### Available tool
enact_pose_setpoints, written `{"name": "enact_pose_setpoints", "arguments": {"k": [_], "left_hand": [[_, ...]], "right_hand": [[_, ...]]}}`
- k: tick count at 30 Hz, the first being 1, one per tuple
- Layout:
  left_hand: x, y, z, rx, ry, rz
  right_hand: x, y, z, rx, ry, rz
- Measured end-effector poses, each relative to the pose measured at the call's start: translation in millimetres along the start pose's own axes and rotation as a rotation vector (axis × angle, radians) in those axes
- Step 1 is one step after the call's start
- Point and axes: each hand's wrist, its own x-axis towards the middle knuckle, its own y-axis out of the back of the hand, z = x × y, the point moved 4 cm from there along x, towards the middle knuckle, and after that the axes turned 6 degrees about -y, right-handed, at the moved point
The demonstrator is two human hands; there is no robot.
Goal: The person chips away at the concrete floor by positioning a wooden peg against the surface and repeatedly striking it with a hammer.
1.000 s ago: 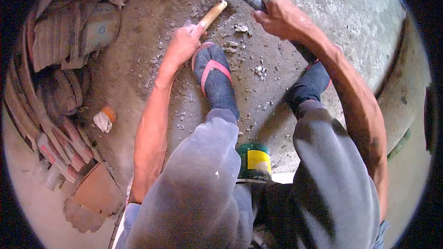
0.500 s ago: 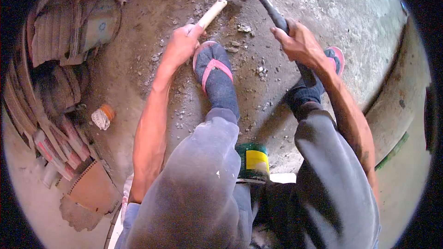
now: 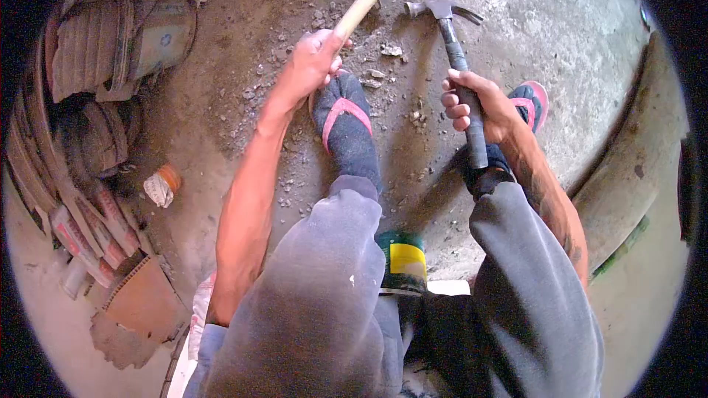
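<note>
My left hand (image 3: 311, 63) is closed around a pale, rounded handle (image 3: 359, 11) that points up and away. Its far end shows a small dark spot, and its lower part is hidden in my fist. In my right hand (image 3: 483, 103) I grip a claw hammer (image 3: 454, 55) by its dark, wrapped handle. The hammer's metal head is uppermost, with the face to the left and the claw to the right, apart from the pale handle. Broken grey chunks (image 3: 391, 50) and crumbs lie on the floor below both hands.
My feet wear dark socks and pink flip-flops (image 3: 346, 114). A green can with a yellow label (image 3: 405, 262) stands between my legs. At left are stacked cardboard (image 3: 88, 51), an orange-and-white object (image 3: 161, 186) and a brown spiral-edged pad (image 3: 144, 295). A curved ledge (image 3: 627, 169) runs along the right.
The hammer has turned in my right hand, its head swinging round so the claw now points right, and sits lower. My left hand and the pale handle have shifted slightly up and right.
</note>
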Motion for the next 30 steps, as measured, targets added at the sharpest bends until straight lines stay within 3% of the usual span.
{"name": "enact_pose_setpoints", "arguments": {"k": [1, 2, 5, 10, 17, 19, 22, 25, 29, 30], "left_hand": [[1, 0, -1, 0.014, 0.003, 0.001], [2, 1, -1, 0.021, -0.006, -0.001], [4, 2, 0, 0.097, -0.056, 0.007], [15, 3, -4, 0.407, -0.292, 0.098], [11, 2, 2, 0.550, -0.184, 0.123], [9, 0, 7, 0.613, -0.173, 0.142], [3, -4, 13, 0.589, -0.183, 0.125], [4, -7, 7, 0.693, -0.189, 0.160], [2, -8, 12, 0.690, -0.173, 0.143], [3, -7, 11, 0.682, -0.166, 0.146]], "right_hand": [[0, 0, 3, 0.066, -0.075, -0.043], [1, 4, -1, -0.039, -0.011, -0.027], [-21, -17, -15, -0.480, 0.194, 0.345], [-64, -40, -50, -1.001, 0.576, 0.642], [-86, -74, -66, -1.079, 1.119, 0.624], [-63, -60, -53, -1.077, 0.996, 0.602], [-44, -48, -48, -1.445, 0.789, 0.660], [-63, -55, -52, -1.294, 0.773, 0.653], [-112, -96, -68, -1.073, 1.109, 0.636], [-120, -106, -69, -0.982, 1.305, 0.580]]}}
